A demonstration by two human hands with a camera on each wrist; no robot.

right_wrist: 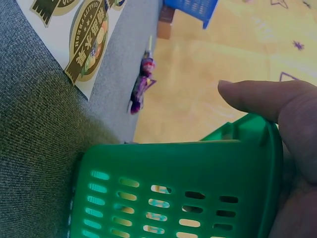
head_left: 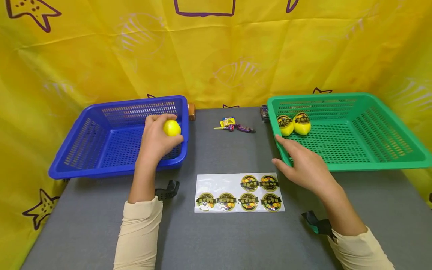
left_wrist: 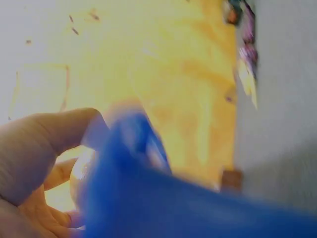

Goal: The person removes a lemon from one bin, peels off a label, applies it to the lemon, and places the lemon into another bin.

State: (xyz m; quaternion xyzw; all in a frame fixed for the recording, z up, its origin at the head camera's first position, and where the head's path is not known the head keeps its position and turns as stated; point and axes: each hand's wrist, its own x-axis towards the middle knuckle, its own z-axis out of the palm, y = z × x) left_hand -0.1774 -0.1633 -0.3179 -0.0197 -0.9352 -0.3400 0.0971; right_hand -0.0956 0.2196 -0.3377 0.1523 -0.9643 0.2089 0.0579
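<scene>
My left hand point(head_left: 156, 135) grips a yellow lemon point(head_left: 172, 128) between thumb and fingers, above the right end of the blue basket point(head_left: 114, 173). In the left wrist view the blurred basket rim point(left_wrist: 198, 208) hides most of the lemon. My right hand point(head_left: 308, 167) lies over the near left corner of the green basket point(head_left: 378, 165), fingers extended and thumb pointing out past the rim. Two lemons point(head_left: 302, 124) with black and gold stickers sit in that basket's left end. Between the hands lies a white sticker sheet point(head_left: 219, 183) bearing several round black and gold stickers.
Behind the sheet, a lollipop point(head_left: 230, 128) and other wrapped sweets point(head_left: 245, 128) lie on the grey table point(head_left: 229, 240). A small brown box point(head_left: 191, 111) stands by the blue basket, a dark packet point(head_left: 264, 113) by the green one. Yellow cloth point(head_left: 216, 48) hangs behind.
</scene>
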